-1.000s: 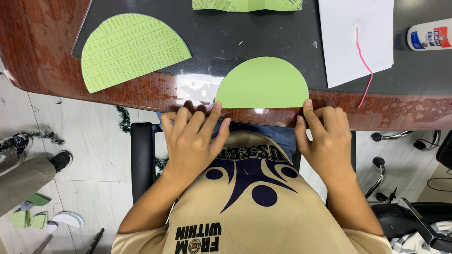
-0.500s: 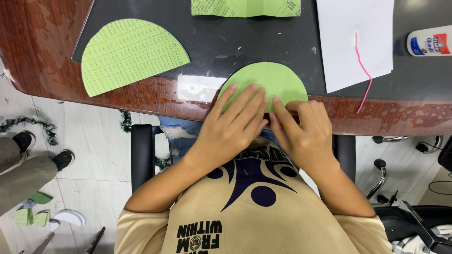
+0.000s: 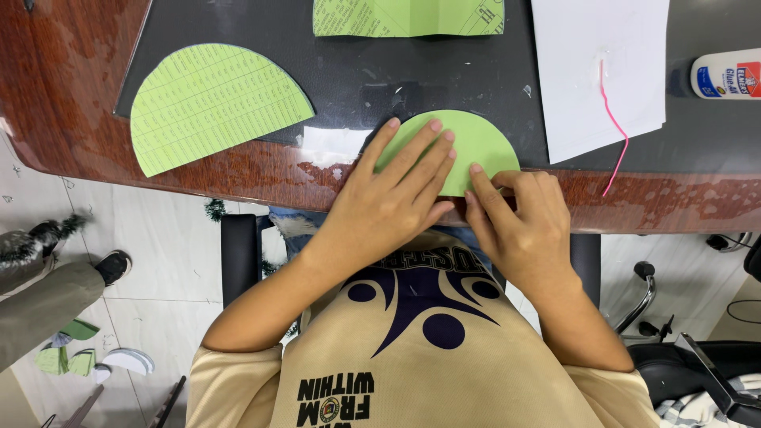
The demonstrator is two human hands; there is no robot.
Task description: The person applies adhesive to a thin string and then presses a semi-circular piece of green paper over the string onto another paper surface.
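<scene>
A plain green paper half-circle [image 3: 479,143] lies at the near edge of the brown table [image 3: 71,95], its straight side towards me. My left hand [image 3: 392,194] rests flat on its left part with the fingers spread forward. My right hand [image 3: 519,218] presses its fingertips on the paper's lower edge, close against the left hand. A second green half-circle [image 3: 214,99], with printed lines, lies apart at the left on the dark mat [image 3: 380,71].
A folded green printed sheet [image 3: 408,16] lies at the mat's far edge. White paper [image 3: 598,63] with a pink string [image 3: 614,119] lies at the right, beside a glue bottle [image 3: 725,73]. Another person's leg and shoe [image 3: 55,289] stand on the floor at left, near paper scraps [image 3: 87,357].
Both hands moved from the two corners of the half-circle's straight edge to its middle. The left hand now lies flat on the paper, and the paper sits slightly farther onto the table.
</scene>
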